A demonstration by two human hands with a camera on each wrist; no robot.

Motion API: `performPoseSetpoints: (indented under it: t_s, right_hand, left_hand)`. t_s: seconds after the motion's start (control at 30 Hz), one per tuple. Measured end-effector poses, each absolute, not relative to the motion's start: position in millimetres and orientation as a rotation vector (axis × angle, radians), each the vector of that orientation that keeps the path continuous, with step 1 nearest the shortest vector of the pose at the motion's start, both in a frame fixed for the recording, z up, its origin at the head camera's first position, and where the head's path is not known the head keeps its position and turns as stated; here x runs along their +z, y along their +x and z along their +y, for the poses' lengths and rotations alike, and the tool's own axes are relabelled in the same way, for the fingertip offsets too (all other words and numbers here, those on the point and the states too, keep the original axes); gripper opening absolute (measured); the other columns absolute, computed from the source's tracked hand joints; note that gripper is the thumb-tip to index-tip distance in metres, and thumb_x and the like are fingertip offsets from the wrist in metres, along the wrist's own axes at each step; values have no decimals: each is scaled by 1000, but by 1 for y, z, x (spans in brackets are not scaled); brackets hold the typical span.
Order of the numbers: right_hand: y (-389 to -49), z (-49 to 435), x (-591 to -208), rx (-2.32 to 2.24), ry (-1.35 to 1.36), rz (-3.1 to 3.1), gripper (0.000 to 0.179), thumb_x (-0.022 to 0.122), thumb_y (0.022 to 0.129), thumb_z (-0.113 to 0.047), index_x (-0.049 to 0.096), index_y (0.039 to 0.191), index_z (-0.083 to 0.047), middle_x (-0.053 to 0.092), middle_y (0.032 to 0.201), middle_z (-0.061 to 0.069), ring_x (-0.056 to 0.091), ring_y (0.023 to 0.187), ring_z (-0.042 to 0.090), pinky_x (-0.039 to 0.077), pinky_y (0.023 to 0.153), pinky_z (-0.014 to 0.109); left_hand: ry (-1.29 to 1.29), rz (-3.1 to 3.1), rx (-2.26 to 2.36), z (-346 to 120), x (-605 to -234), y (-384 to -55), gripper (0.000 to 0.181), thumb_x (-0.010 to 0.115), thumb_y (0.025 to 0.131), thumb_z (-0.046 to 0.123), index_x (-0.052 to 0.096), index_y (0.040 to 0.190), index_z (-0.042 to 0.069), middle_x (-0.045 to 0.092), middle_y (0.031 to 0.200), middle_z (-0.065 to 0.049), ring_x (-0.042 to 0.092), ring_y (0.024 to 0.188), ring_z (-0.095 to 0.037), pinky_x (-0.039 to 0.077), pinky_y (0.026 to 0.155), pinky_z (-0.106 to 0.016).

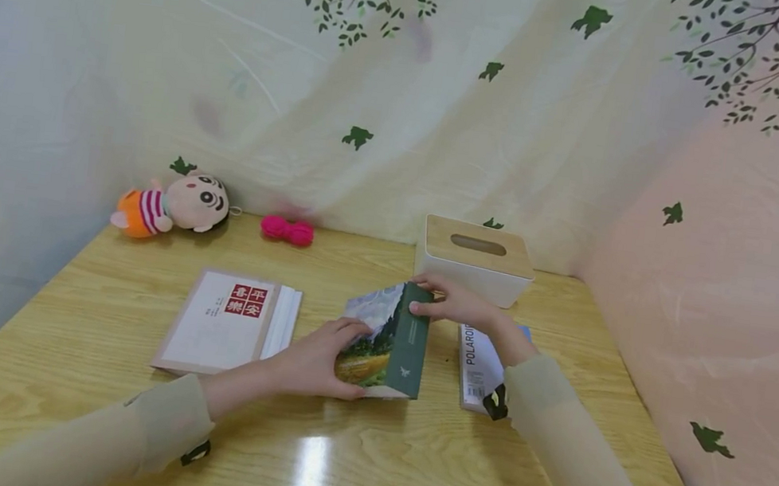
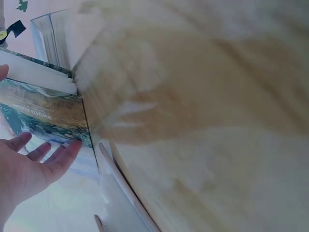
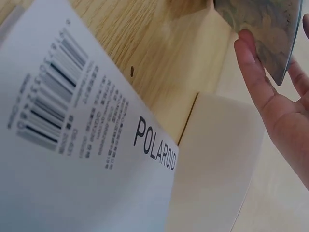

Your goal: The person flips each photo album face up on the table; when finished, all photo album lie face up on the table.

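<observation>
A thick photo album (image 1: 408, 349) with a green spine and a landscape painting on its cover stands tilted at the middle of the table, held between both hands. My left hand (image 1: 311, 358) grips its near left side, fingers on the painted cover and thumb at the bottom edge. At the far top corner, my right hand (image 1: 458, 303) pinches it with the thumb against the spine. The left wrist view shows white page edges and the album's painted cover (image 2: 43, 106). In the right wrist view, a corner of the album (image 3: 268, 29) sits between the right fingers.
To the left lies a white album (image 1: 206, 334) with red square characters. A POLAROID-labelled album (image 1: 479, 369) is under the right forearm. Along the back are a tissue box (image 1: 471, 283) with a wooden lid, a plush doll (image 1: 194, 201) and a pink bow-shaped item (image 1: 286, 231).
</observation>
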State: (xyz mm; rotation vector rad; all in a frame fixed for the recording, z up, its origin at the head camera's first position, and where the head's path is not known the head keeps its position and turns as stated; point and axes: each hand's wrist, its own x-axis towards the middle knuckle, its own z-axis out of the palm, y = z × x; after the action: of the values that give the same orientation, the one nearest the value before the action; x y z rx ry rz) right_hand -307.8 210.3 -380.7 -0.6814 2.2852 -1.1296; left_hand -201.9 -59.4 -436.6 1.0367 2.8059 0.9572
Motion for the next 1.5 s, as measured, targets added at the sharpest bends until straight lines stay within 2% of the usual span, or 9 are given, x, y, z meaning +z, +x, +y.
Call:
performPoseSetpoints:
  t_s: [0.27,0.5,0.63,0.8,0.9,1.0,1.1,1.23,1.5]
  right_hand:
    - [-298,210,-373,-1173,-625,2315,51,68,88,-32,50,132,-14,53,127,12,59,105,24,55,85,37]
    - [-292,213,-368,-1295,-610,2312,41,66,88,-26,56,125,-10,52,123,13,56,108,27,54,87,37]
    - [-290,214,-367,-1317,-632,2321,41,65,89,-26,56,124,-8,52,120,12,54,106,25,53,89,35]
    - [-288,212,-363,-1401,-622,2265,43,65,89,-26,53,126,-7,51,121,14,56,108,27,50,94,38]
    - [-287,210,-361,-1476,-598,2217,45,64,90,-24,49,128,-5,48,125,17,57,111,33,49,96,41]
    - [-287,208,-358,-1517,-592,2208,51,65,90,-22,44,133,-4,47,128,18,56,113,36,49,95,40]
    - [-286,205,-353,-1520,-611,2231,52,65,90,-22,44,134,-5,48,129,17,55,115,34,50,94,38]
    - [-286,200,-350,-1507,-626,2261,52,66,89,-21,44,134,-7,47,129,14,51,119,31,51,93,37]
    - [-291,190,-349,-1407,-708,2339,59,68,87,-25,41,139,-14,44,132,10,47,121,31,51,91,40]
  left_hand:
    - [1046,2734,1100,-62,-428,-195,70,75,72,46,48,131,19,49,132,-2,48,119,-19,43,100,-40]
    - [1030,2507,1427,-66,-418,-188,63,78,76,23,49,132,14,52,130,-3,54,112,-22,55,79,-32]
    - [1043,2408,1543,-68,-412,-186,63,77,77,12,48,132,15,53,130,-5,55,113,-25,57,76,-30]
    - [1050,2326,1628,-70,-408,-185,65,75,78,5,47,135,20,51,133,-4,55,115,-26,57,74,-30]
    - [1039,2289,1681,-70,-408,-185,66,74,79,2,46,136,18,49,134,-5,55,115,-25,57,75,-30]
    - [1009,2240,1744,-69,-403,-183,66,71,78,-5,45,137,11,48,134,-10,54,116,-30,57,78,-35]
    - [1000,2202,1796,-69,-402,-182,65,69,79,-6,45,137,10,48,133,-10,54,116,-30,56,81,-36]
    - [1030,2164,1856,-69,-406,-184,66,71,79,-4,45,136,15,48,133,-7,55,116,-27,55,84,-32]
    - [1055,2113,1914,-65,-413,-185,71,72,76,-5,41,137,13,41,137,-10,53,119,-32,51,93,-32]
